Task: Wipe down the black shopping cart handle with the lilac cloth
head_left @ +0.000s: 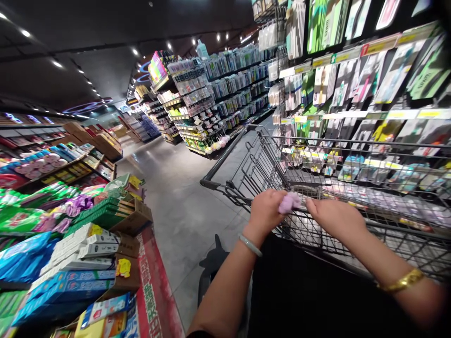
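Observation:
Near the centre right, a small fluffy lilac item (pixel 290 203) shows between my two hands, over the side of a metal shopping cart (pixel 243 155). My left hand (pixel 267 210), with a pale bangle at the wrist, has its fingers closed on the lilac item. My right hand (pixel 334 213), on the arm with a gold bracelet, is closed just to the right of it, thumb and finger pinched at its edge. What the right fingers hold is too small to make out.
Hanging packs fill a rack (pixel 352 115) beyond the cart. Boxes and bags of goods are stacked on a low display (pixel 95 253) at the left. A grey floor aisle (pixel 158 188) leads between shelves (pixel 239 84) further back.

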A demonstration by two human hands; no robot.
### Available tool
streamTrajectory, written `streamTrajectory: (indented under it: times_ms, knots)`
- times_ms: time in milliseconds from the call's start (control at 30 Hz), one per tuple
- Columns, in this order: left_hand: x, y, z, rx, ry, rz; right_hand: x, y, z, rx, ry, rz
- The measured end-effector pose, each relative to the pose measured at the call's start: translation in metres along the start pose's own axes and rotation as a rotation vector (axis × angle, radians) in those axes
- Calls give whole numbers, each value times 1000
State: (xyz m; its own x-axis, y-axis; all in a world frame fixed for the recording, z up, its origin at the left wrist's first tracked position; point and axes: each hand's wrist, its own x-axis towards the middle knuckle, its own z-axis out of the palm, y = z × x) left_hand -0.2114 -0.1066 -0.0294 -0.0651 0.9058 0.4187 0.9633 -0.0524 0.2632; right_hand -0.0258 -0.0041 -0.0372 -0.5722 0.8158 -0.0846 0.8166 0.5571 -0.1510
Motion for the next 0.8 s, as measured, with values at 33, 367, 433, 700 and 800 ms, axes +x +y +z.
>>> streamTrajectory:
  times_ms: [33,367,433,700,800]
  knots:
    - [4,-3,-4,17,8,-56,0,0,0,10,-5,12]
    - [-5,22,9,68,-7,156,0,5,6,-32,82,-52]
    - [-11,9,7,68,29,167,0,6,7,-36,63,-44]
    - [-41,-28,11,-5,344,174,2,2,1,-7,-9,20]
    - [-41,-31,11,18,349,182,1,1,0,8,-31,26]
